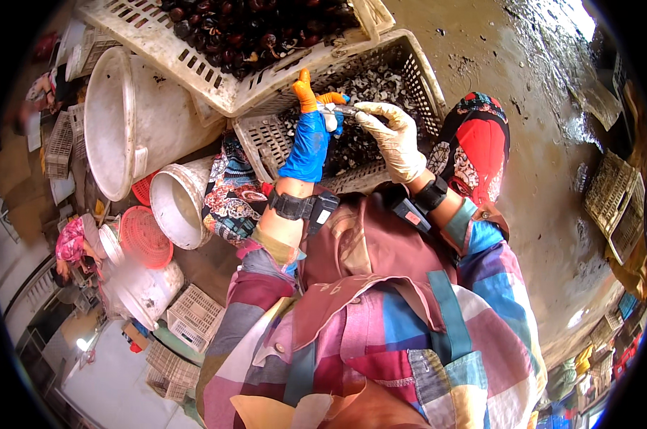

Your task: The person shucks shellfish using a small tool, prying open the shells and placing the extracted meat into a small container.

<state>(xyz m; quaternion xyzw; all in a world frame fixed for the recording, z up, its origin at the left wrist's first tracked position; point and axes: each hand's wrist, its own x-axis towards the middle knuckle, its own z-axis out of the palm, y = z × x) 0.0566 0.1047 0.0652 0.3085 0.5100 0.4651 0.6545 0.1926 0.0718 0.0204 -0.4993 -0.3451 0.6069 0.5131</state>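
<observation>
My left hand point(310, 139), in a blue glove with orange finger covers, pinches a small whitish round piece point(331, 123), probably a peeled water chestnut. Its orange thumb sticks up. My right hand point(396, 139), in a cream glove, grips a slim metal peeling knife point(346, 110), whose tip meets the piece in the left hand. The blade's exact shape is too small to tell. Both hands are over a dirty white plastic crate point(427, 71) between my knees, with dark and white peelings point(380, 89) in it. Just beyond, dark reddish-brown water chestnuts point(244, 32) fill another crate point(230, 96).
To the left lie a large white bucket point(155, 121), a smaller white bucket point(184, 200) and a red plastic basket point(146, 237). Another person point(73, 243) is farther left. Wet muddy floor point(531, 157) stretches to the right, where a worn crate point(616, 200) stands.
</observation>
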